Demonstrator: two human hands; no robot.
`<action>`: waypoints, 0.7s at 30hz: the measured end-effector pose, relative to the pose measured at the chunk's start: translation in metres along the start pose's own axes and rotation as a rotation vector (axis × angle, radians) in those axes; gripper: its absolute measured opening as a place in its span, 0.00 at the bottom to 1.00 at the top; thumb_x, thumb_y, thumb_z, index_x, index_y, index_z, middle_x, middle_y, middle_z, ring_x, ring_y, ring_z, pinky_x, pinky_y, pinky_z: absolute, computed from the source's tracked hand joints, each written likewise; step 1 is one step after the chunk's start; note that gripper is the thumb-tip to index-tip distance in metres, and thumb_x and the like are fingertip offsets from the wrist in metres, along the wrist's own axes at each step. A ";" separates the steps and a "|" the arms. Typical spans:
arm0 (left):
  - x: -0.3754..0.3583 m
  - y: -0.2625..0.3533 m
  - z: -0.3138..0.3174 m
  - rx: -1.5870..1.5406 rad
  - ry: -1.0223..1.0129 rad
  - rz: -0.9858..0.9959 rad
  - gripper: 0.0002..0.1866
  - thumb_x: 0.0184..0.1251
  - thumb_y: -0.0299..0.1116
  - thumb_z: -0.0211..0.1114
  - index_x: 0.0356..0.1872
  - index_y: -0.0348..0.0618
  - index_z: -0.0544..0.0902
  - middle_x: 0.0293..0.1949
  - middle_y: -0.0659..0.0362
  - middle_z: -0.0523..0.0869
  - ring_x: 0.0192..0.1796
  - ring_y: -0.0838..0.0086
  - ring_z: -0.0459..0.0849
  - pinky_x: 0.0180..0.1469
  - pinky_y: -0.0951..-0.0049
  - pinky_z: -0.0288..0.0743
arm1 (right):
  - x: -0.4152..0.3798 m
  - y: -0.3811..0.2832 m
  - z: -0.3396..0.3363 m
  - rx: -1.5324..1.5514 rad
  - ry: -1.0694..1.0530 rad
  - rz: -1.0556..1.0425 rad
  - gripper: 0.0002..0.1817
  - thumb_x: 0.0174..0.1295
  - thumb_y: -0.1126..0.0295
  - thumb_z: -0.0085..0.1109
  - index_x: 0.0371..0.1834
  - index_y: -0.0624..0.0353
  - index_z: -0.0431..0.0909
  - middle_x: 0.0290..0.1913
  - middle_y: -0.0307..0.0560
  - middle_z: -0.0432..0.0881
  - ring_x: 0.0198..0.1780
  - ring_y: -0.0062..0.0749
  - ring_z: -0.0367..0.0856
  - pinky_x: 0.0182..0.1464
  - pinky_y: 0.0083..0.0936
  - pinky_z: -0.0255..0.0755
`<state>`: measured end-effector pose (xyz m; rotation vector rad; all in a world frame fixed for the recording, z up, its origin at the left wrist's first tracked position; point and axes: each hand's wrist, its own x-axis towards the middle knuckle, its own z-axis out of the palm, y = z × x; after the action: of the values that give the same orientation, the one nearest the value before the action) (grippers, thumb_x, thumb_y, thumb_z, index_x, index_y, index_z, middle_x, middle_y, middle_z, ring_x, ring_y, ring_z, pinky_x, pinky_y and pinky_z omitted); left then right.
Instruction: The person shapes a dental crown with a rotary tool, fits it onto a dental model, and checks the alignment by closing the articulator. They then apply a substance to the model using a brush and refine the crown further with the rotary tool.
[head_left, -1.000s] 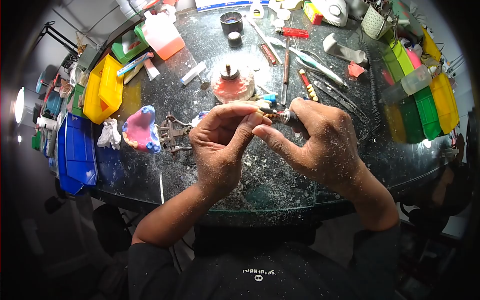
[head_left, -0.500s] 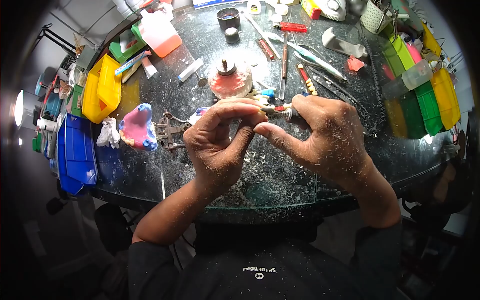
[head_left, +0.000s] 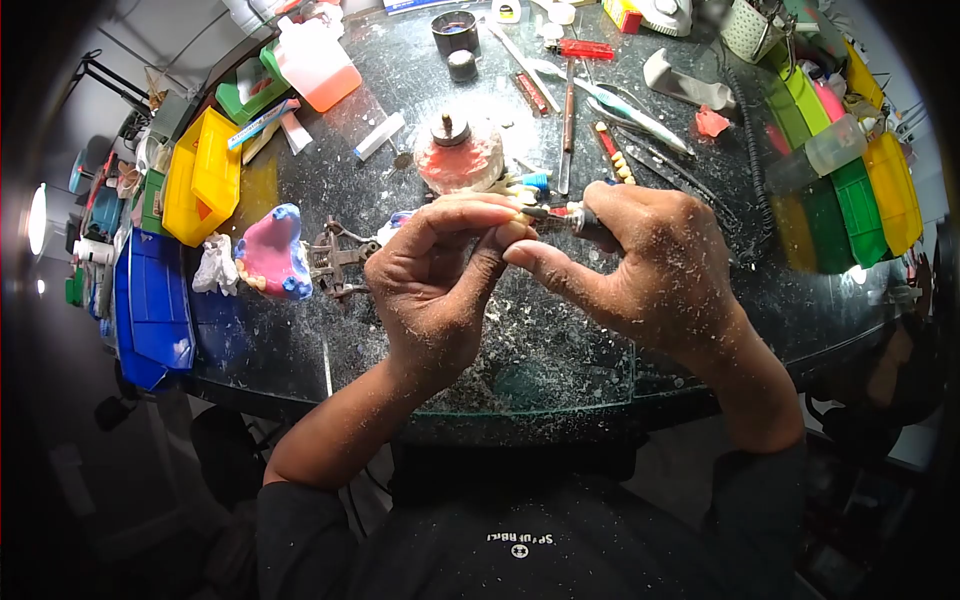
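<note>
My left hand [head_left: 430, 280] is closed in a pinch, its thumb and fingertips on a small tooth-coloured piece [head_left: 521, 226] that they mostly cover. Wrapped in my right hand [head_left: 660, 270] is a rotary handpiece [head_left: 594, 230], its bur tip pointing left and meeting the piece or lying right beside it. My right thumb rests against the left thumb's tip. Pale dust coats both hands. Just beyond the fingers stand a squat pink jar [head_left: 460, 165] with a metal top and a small blue cylinder [head_left: 537, 183].
Left of my hands lies a pink-and-blue denture model [head_left: 275, 250] beside a metal articulator [head_left: 338, 260]. Yellow [head_left: 203, 178] and blue bins [head_left: 155, 310] line the left edge; green and yellow bins [head_left: 890, 195] line the right. A tooth strip [head_left: 614, 155] and several tools lie behind; shavings cover the front.
Both hands keep the same hold and have shifted only slightly. The bur tip shows a little more clearly beside the left fingertips. The view has moved a touch.
</note>
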<state>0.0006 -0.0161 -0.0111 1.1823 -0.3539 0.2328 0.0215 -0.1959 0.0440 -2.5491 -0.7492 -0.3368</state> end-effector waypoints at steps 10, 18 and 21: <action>0.001 0.003 0.003 -0.240 0.070 -0.251 0.07 0.65 0.21 0.65 0.42 0.33 0.81 0.41 0.53 0.86 0.46 0.76 0.85 0.51 0.75 0.79 | 0.003 0.008 0.006 0.235 0.179 -0.185 0.16 0.56 0.62 0.69 0.37 0.62 0.78 0.24 0.47 0.78 0.21 0.35 0.78 0.24 0.29 0.71; -0.001 0.005 0.007 -0.192 0.099 -0.288 0.09 0.59 0.22 0.70 0.40 0.33 0.82 0.40 0.52 0.87 0.44 0.76 0.86 0.49 0.76 0.80 | -0.001 0.016 0.008 0.252 0.193 -0.377 0.20 0.47 0.78 0.65 0.46 0.59 0.79 0.26 0.43 0.78 0.24 0.35 0.81 0.22 0.28 0.73; -0.001 0.002 0.008 -0.129 0.117 -0.231 0.09 0.58 0.20 0.71 0.40 0.33 0.82 0.39 0.52 0.87 0.42 0.76 0.86 0.48 0.76 0.81 | 0.000 0.016 0.009 0.274 0.196 -0.384 0.16 0.48 0.74 0.67 0.42 0.59 0.79 0.25 0.45 0.78 0.24 0.37 0.81 0.23 0.30 0.74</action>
<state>-0.0022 -0.0228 -0.0070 1.0666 -0.1260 0.0767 0.0315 -0.2033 0.0302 -2.0755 -1.1228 -0.5568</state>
